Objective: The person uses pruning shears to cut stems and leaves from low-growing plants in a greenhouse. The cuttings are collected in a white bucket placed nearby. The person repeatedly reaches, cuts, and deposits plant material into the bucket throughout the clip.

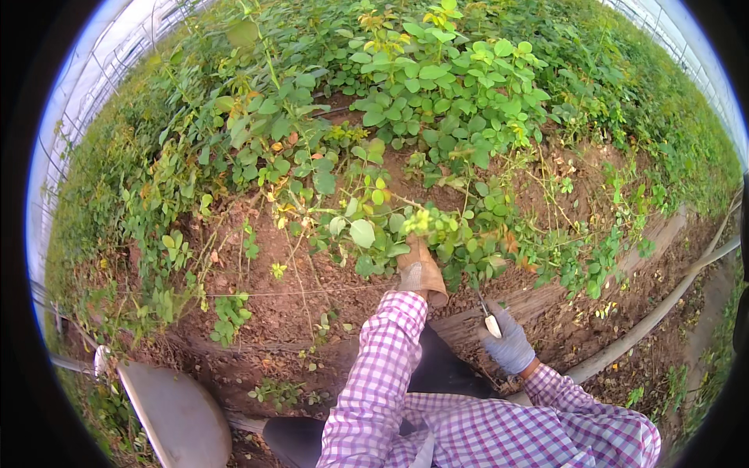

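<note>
My left hand [422,268], in a tan work glove with a loose cuff, reaches in among the leafy stems of a rose-like bush [433,225]. Leaves hide its fingers, so what they touch does not show. At the lower right my right hand [508,342], in a thin grey glove, is closed around the pale handle of a pair of pruning shears [491,323]. The dark metal end of the shears points up toward the foliage, its tip partly covered by leaves.
A thin string [316,291] runs across the soil bed. Wooden boards [526,304] edge it, and a long grey hose or pipe [638,334] curves along the right. A pale plastic container [175,409] stands at lower left. Dense bushes [281,70] fill the far side.
</note>
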A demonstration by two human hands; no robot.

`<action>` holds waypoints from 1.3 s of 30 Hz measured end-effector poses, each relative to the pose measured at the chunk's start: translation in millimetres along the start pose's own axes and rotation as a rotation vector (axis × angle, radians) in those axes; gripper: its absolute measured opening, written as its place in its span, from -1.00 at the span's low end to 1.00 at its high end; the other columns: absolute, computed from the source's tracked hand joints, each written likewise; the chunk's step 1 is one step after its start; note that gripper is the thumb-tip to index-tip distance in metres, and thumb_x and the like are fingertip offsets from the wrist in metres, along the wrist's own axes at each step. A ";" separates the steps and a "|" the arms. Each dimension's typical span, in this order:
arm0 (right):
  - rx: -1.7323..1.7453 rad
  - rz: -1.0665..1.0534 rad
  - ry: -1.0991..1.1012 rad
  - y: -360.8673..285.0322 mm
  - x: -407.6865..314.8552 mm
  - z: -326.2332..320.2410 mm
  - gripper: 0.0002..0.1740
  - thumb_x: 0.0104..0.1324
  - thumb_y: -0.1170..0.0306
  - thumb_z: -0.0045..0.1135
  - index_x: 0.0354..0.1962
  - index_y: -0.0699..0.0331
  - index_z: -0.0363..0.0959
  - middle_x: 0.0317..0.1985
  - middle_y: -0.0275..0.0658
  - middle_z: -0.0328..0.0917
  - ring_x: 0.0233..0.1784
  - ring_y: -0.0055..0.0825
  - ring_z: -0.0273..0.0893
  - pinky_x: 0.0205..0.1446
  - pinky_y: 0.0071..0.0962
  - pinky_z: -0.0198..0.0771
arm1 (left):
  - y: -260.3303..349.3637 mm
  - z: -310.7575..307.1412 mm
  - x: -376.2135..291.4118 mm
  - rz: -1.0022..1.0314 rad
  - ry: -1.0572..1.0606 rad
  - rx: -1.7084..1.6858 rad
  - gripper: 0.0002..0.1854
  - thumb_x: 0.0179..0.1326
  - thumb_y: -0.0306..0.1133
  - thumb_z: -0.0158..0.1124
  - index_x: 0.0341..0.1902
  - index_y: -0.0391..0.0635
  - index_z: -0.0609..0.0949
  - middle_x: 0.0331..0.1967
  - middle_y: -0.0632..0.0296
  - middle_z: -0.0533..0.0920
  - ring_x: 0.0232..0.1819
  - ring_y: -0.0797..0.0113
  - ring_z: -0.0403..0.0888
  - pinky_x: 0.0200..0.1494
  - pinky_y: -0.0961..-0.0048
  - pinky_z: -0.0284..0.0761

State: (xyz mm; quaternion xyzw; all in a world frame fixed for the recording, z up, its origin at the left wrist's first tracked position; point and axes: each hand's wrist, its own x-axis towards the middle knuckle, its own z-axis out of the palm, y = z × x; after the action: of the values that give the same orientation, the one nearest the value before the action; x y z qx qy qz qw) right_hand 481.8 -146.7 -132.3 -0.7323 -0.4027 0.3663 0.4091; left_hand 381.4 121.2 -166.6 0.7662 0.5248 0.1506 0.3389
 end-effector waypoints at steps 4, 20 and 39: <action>-0.063 -0.016 -0.038 -23.2 18.2 -0.6 -0.27 0.35 0.24 0.32 0.41 0.28 0.32 0.17 0.07 0.58 0.23 -0.18 0.61 0.25 -0.30 0.49 | -20.2 -2.6 -0.1 0.138 -0.054 0.269 -0.35 0.20 -0.26 0.39 0.35 -0.21 0.46 -0.18 -0.05 0.71 -0.25 0.03 0.74 -0.27 0.16 0.65; -0.778 -0.326 0.024 61.0 121.9 88.3 -0.57 0.42 0.26 0.15 0.14 0.36 0.51 0.06 0.18 0.62 0.16 0.09 0.60 0.21 -0.08 0.52 | -28.5 -18.3 4.8 0.019 -0.329 0.478 -0.35 0.17 -0.06 0.35 0.30 -0.13 0.60 0.22 -0.05 0.65 0.26 -0.05 0.61 0.27 0.08 0.53; -0.553 -0.073 -0.184 54.4 139.8 105.8 -0.65 0.39 0.20 0.10 -0.04 0.22 0.64 -0.06 0.03 0.70 0.07 0.01 0.65 0.12 -0.08 0.55 | 69.2 -159.0 -81.0 0.256 -0.462 0.508 -0.53 0.15 -0.20 0.52 0.08 -0.19 0.69 -0.29 0.05 0.75 -0.20 -0.02 0.76 -0.01 0.16 0.66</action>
State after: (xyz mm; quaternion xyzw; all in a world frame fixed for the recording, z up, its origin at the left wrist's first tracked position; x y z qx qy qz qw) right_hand 462.9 -8.7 -251.8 -0.7647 -0.5489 0.2925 0.1686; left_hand 304.0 90.0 5.6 0.8992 0.3548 -0.1206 0.2257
